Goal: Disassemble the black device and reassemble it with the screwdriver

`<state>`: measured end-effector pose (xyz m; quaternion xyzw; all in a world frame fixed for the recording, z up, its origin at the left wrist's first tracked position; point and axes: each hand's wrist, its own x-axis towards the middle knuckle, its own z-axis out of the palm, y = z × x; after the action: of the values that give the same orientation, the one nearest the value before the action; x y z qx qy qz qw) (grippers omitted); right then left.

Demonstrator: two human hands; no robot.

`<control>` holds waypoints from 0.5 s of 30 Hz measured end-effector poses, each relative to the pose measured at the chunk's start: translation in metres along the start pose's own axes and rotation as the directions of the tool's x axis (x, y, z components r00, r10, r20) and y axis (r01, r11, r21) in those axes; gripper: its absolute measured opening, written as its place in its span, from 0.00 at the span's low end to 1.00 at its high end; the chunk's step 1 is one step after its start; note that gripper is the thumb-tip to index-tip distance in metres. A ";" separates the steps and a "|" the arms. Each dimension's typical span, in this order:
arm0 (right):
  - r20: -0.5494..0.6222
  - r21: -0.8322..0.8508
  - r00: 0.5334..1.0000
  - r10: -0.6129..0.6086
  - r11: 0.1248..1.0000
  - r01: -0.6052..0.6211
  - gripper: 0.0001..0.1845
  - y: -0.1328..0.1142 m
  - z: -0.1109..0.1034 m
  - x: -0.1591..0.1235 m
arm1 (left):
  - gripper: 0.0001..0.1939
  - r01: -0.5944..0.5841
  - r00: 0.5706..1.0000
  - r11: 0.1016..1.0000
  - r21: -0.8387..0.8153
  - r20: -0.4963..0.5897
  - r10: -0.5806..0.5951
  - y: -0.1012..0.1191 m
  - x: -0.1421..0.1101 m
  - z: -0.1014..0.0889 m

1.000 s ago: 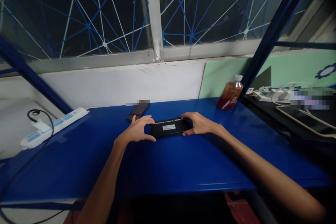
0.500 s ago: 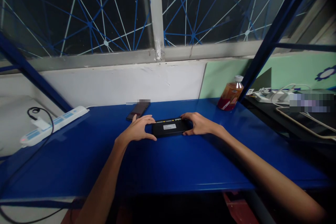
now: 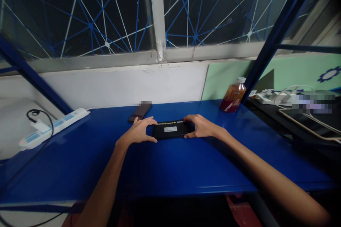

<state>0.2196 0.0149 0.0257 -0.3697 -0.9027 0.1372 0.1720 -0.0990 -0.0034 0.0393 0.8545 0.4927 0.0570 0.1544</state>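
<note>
A flat black device (image 3: pixel 170 130) with a white label and small yellow marks lies on the blue table (image 3: pixel 170 170), a little past its middle. My left hand (image 3: pixel 138 132) clasps its left end, thumb in front and fingers curled over the far edge. My right hand (image 3: pixel 201 126) clasps its right end the same way. Both forearms reach in from the near edge.
A dark phone (image 3: pixel 139 112) lies just behind the device. An orange drink bottle (image 3: pixel 233 95) stands at the back right. A white power strip (image 3: pixel 53 127) with a plugged black cable sits at the left. Chargers and cables (image 3: pixel 282 96) lie on a dark surface to the right.
</note>
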 end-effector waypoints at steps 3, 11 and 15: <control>0.000 0.000 1.000 0.007 1.000 -0.007 0.34 -0.002 0.000 0.000 | 0.37 0.004 1.000 1.000 0.014 -0.013 -0.003 -0.001 0.000 0.001; 0.000 0.002 1.000 0.031 1.000 -0.031 0.35 -0.001 0.000 0.000 | 0.38 -0.002 1.000 1.000 0.024 -0.017 0.002 -0.003 0.002 0.003; 0.004 0.000 0.999 0.036 0.999 -0.036 0.36 -0.001 0.000 0.000 | 0.38 -0.004 1.000 1.000 0.015 -0.008 0.004 -0.002 0.001 0.002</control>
<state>0.2191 0.0141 0.0256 -0.3854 -0.8963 0.1408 0.1679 -0.0995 -0.0017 0.0367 0.8565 0.4919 0.0570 0.1458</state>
